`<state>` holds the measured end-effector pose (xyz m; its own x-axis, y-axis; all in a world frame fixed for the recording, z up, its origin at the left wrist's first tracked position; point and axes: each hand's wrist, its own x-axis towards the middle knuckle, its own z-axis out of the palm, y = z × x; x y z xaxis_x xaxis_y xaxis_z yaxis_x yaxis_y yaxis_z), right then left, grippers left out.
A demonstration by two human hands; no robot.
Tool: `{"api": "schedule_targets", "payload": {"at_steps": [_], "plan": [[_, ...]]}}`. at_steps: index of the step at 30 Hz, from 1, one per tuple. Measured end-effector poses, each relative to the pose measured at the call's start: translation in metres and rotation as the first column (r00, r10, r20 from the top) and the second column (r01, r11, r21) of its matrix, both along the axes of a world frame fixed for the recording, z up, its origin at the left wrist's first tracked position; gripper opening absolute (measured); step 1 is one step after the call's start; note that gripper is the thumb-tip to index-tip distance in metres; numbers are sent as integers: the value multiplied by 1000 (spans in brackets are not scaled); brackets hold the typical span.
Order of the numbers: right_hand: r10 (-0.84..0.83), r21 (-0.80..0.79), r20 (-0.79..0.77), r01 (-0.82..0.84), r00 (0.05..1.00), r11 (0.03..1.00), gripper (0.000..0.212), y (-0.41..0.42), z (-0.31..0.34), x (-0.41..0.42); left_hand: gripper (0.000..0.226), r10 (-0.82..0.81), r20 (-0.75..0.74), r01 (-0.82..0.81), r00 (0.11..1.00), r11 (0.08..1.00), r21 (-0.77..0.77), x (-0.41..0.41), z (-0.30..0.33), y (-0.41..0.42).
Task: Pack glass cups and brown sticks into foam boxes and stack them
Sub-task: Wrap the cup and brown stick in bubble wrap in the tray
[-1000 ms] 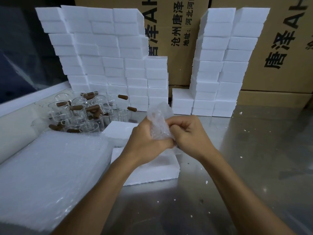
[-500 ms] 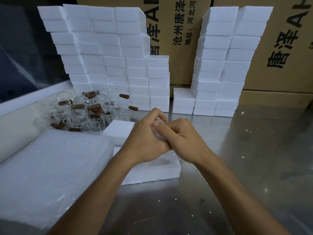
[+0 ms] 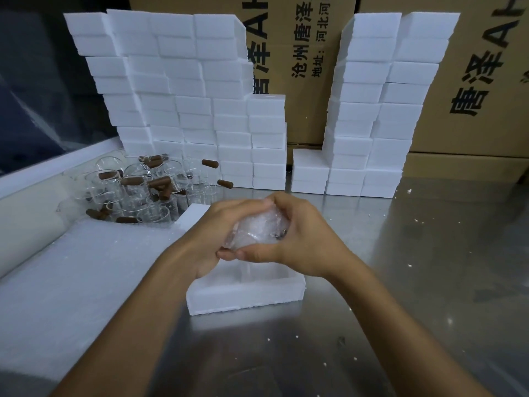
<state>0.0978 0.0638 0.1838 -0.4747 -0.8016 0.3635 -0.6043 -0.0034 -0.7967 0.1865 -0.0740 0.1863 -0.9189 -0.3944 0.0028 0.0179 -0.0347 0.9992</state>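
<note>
My left hand [image 3: 220,233] and my right hand [image 3: 300,239] together grip a bundle of bubble wrap [image 3: 257,230], holding it just above an open white foam box [image 3: 243,293] on the steel table. What the wrap holds is hard to make out. A foam lid [image 3: 193,214] lies behind my left hand. At the back left stands a cluster of clear glass cups [image 3: 137,193] with several brown sticks [image 3: 159,183] in and around them. Tall stacks of closed foam boxes [image 3: 186,104] rise behind the cups.
A second stack of foam boxes [image 3: 380,110] stands at the back right, in front of cardboard cartons [image 3: 472,81]. A pile of bubble wrap sheets [image 3: 71,282] covers the table's left side. Foam crumbs dot the steel table [image 3: 415,282].
The loose wrap that stuck up between my hands has been folded down into a compact bundle. Both hands have turned and now hold it lower, over the open box.
</note>
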Motion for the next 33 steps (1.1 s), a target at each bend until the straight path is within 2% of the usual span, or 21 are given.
{"api": "schedule_targets", "payload": {"at_steps": [2,5,8,10,12,15,18,20,23,25,26,28,30,31,33], "plan": [[56,-28,165,-52,985,998,54,2,2,-3,34,-19,-23,21,1000,996,91,-1,-1,-2],[167,-87,354,-146,920,985,23,6,4,0,34,-86,-40,91,995,988,129,-3,-3,-2],[138,-88,519,-108,843,990,24,2,0,2,31,-135,-98,153,986,965,214,-3,-4,-1],[188,-155,633,-114,751,981,17,0,1,4,49,-128,-136,161,982,947,279,-3,-5,-2],[234,-209,697,-119,678,971,14,-3,2,5,68,-125,-169,175,978,930,322,-3,-5,-2],[269,-242,743,-129,613,962,9,-4,3,6,66,-179,-218,253,959,889,382,-3,-5,-3],[293,-244,748,-163,596,956,5,-1,4,2,78,-199,-238,283,951,871,402,-1,-4,-1],[294,-242,745,-168,599,956,7,0,2,-3,82,-187,-208,249,960,913,324,-1,-3,-3],[241,-201,731,-136,638,970,22,3,1,-7,74,-58,-48,58,997,998,0,0,0,-9],[159,-166,711,-56,686,985,32,5,1,-10,69,89,40,-78,995,971,-225,1,0,-13],[105,-145,699,-4,707,989,37,6,2,-12,66,125,85,-90,989,939,-331,3,-1,-15],[8,-105,661,83,750,991,50,8,4,-17,66,106,269,60,957,837,-544,7,-6,-21],[-30,-104,626,121,779,987,58,10,5,-21,82,121,533,344,837,641,-686,12,-10,-25],[-31,-115,613,128,790,985,56,11,5,-24,89,138,616,449,775,566,-691,15,-10,-27],[-39,-136,578,143,815,980,44,13,5,-29,96,128,677,530,725,523,-667,17,-10,-29]]}}
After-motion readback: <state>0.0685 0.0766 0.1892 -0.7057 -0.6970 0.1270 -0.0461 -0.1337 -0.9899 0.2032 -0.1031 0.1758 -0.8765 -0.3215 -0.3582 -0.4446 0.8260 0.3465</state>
